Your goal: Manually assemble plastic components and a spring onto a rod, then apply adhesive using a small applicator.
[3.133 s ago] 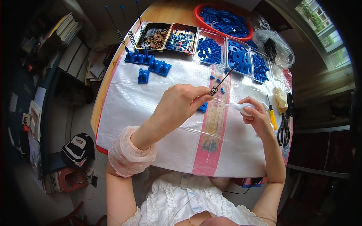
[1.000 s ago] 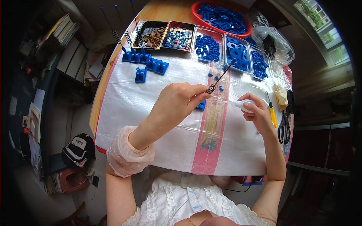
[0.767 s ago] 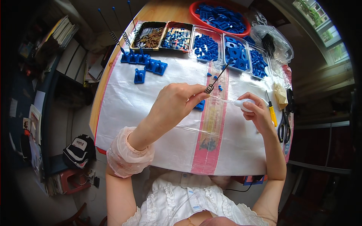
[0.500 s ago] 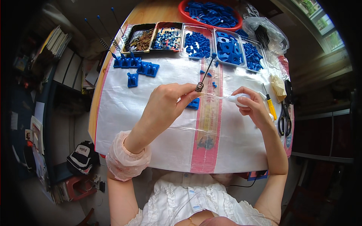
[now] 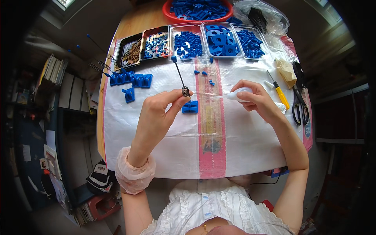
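Note:
My left hand (image 5: 158,113) pinches a black coil spring (image 5: 185,91) between thumb and fingertips. A thin dark rod with a blue ball tip rises from the coil, leaning a little left. Just below those fingertips a blue base piece (image 5: 190,107) sits on the white sheet; whether the spring touches it I cannot tell. My right hand (image 5: 256,98) is closed around a small white squeeze bottle (image 5: 241,98). Its narrow end points left toward the spring, with a gap between them. Several small blue pegs (image 5: 204,73) lie on the sheet beyond my hands.
Trays of screws (image 5: 131,53), small metal-and-blue parts (image 5: 156,47) and blue pieces (image 5: 223,41) line the far side. Behind them stands a red basin (image 5: 168,15). Blue bases with springs (image 5: 125,77) stand at left. A yellow-handled screwdriver (image 5: 281,97) and scissors (image 5: 299,107) lie at right.
The whole view has shifted. My left hand and the spring are farther from the bottle, so the gap between them has widened. Both hands keep their hold.

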`<state>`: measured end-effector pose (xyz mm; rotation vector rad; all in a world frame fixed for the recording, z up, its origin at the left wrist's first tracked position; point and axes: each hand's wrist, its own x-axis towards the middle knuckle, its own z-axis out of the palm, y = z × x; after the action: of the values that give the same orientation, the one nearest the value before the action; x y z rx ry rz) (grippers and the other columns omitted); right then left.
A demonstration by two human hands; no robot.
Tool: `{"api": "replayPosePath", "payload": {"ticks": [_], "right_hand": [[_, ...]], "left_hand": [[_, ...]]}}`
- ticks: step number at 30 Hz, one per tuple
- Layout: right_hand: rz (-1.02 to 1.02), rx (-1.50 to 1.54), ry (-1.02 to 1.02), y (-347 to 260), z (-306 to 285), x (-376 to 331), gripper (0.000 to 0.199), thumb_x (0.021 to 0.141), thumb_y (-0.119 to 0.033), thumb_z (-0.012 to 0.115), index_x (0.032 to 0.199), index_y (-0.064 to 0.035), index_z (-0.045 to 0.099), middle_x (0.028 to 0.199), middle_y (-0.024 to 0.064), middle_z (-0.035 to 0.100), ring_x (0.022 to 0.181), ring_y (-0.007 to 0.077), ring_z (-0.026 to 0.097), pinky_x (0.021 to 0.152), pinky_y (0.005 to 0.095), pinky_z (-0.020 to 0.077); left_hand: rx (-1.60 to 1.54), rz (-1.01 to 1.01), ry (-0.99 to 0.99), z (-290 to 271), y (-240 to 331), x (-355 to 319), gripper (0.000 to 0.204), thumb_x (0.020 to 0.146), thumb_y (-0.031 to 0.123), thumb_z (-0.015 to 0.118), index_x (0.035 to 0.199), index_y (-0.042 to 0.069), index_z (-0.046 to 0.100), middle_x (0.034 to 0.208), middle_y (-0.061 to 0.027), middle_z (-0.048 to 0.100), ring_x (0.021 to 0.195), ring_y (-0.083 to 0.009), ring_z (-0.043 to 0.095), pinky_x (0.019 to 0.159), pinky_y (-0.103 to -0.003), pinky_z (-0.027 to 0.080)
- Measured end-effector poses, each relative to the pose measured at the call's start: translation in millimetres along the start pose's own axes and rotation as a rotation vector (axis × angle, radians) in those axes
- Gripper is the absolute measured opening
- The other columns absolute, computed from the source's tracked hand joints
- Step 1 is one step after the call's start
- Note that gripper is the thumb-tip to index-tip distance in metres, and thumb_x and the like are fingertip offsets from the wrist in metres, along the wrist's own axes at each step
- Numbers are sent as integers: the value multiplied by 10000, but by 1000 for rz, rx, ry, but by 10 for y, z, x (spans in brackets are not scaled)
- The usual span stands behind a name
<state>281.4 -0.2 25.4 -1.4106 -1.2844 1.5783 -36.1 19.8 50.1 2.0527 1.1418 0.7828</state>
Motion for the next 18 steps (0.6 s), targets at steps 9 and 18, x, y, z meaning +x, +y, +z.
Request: {"api": "replayPosePath", "payload": {"ticks": [9,18], "right_hand": [[8,5,-14,10,0,24,392,871,-431,734,1065,-92,708,685,-57,475,583,28,395,522,201,252],[6,-11,-12,10,-3,20,413,869,-469,733,1072,-110,717,675,-58,473,572,29,397,522,195,261]], "left_hand": [[-43,17,44,33,44,3,205,1035,137,685,1163,8,781,895,-82,765,712,-115,641,652,-256,509],[-11,9,13,13,16,0,206,1046,134,675,1168,5,779,894,-45,759,723,-66,606,650,-223,502]]}}
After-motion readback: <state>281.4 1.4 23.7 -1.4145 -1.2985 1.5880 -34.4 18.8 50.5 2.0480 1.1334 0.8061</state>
